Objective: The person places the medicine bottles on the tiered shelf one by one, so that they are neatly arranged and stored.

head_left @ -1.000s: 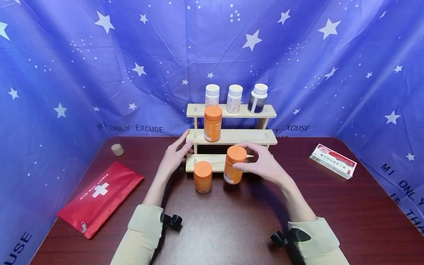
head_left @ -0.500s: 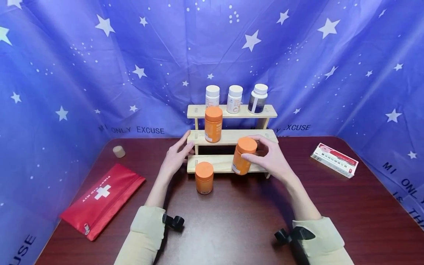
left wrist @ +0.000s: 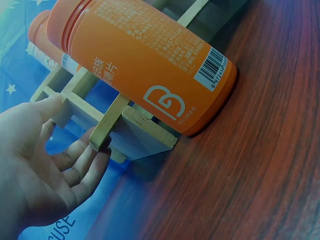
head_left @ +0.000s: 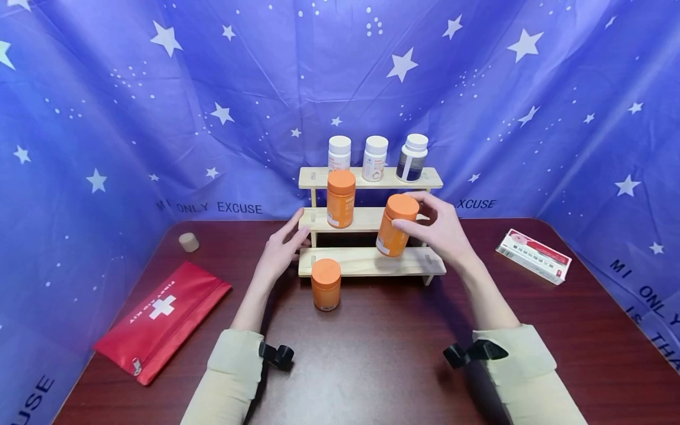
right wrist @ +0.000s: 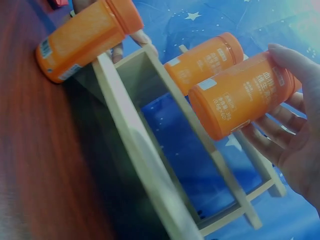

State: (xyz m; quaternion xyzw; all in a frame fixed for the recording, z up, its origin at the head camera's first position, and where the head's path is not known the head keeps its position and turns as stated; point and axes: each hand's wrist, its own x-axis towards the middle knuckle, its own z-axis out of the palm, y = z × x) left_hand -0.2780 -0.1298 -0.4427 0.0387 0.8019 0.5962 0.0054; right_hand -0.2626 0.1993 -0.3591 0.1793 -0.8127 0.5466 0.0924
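My right hand (head_left: pixel 443 230) grips an orange pill bottle (head_left: pixel 395 227), its thumb on the near side. The bottle hangs slightly tilted in front of the middle tier's right part, apart from the boards in the right wrist view. My left hand (head_left: pixel 280 251) holds the left end of the three-tier wooden rack (head_left: pixel 372 260), thumb and fingers about the board ends (left wrist: pixel 107 122). A second orange bottle (head_left: pixel 341 199) stands upright on the middle tier's left. On the table before the lowest tier stands a third orange bottle (head_left: pixel 326 285).
Two white bottles (head_left: pixel 375 159) and a white-and-dark bottle (head_left: pixel 412 158) stand on the top tier. A red first aid pouch (head_left: pixel 162 321) and a small beige cylinder (head_left: pixel 188 242) lie left. A red-and-white box (head_left: pixel 533 257) lies right. A starry blue curtain (head_left: pixel 255 118) surrounds the table.
My right hand has lifted the orange bottle from before the lowest tier, up and rightward to the middle tier's height. The left hand stays at the rack's left end.
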